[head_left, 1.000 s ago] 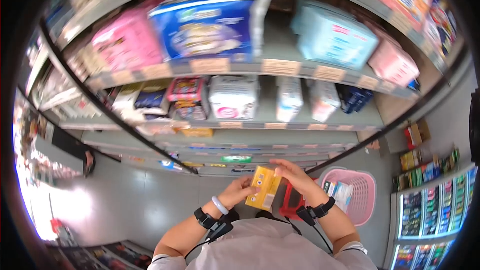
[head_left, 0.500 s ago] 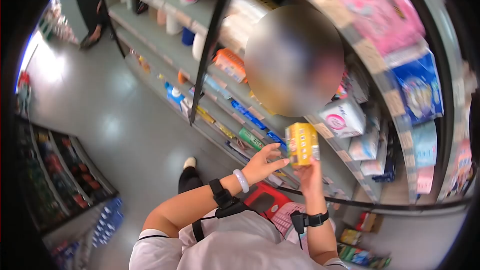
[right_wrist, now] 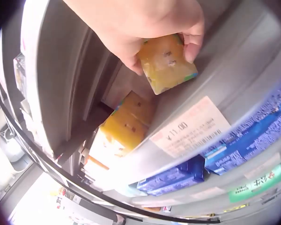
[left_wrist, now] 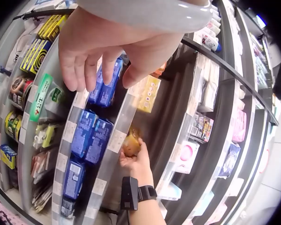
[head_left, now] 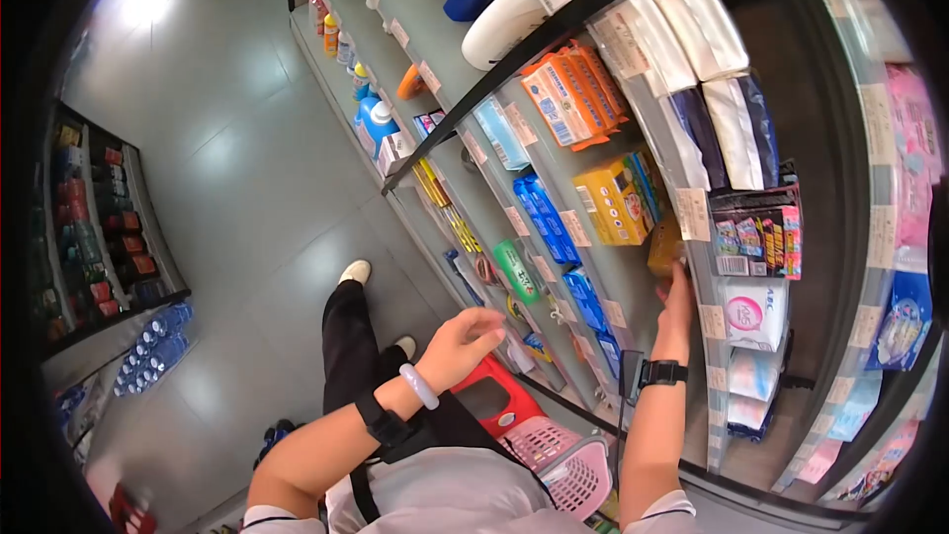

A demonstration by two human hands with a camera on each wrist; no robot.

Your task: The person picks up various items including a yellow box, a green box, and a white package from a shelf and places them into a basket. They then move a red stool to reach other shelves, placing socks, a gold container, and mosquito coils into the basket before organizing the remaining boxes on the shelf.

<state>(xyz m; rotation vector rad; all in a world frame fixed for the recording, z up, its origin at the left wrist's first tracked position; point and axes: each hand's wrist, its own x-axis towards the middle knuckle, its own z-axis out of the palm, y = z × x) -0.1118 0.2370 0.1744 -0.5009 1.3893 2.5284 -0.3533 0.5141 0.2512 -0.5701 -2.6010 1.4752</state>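
Grey floor tiles [head_left: 222,208] fill the left of our head view, a pack of blue-tinted bottles [head_left: 153,351] beside a dark rack [head_left: 99,227]. Next comes our left hand [head_left: 458,344], well apart from the right one, fingers loose and holding nothing; a pale bangle [head_left: 419,388] circles that wrist. Half a second ago it was close beside the yellow carton, and earlier both hands had hold of it in front of us; now it has come away, leaving the carton to the other hand alone. Below and to the right, a pink basket [head_left: 576,475] sits near our legs.

Further right, blue packets [head_left: 546,220] line a lower shelf; on the next one up stands a similar yellow box [head_left: 608,203]. Just beside that box is our yellow carton [head_left: 664,243], carried in over the shelf and pinched between thumb and fingers of our right hand [head_left: 676,311], behind a ¥11.00 price label [right_wrist: 189,129]. Whether its base touches the shelf, we cannot tell. We judge that inspecting has given way to putting it back, with the release not yet made.
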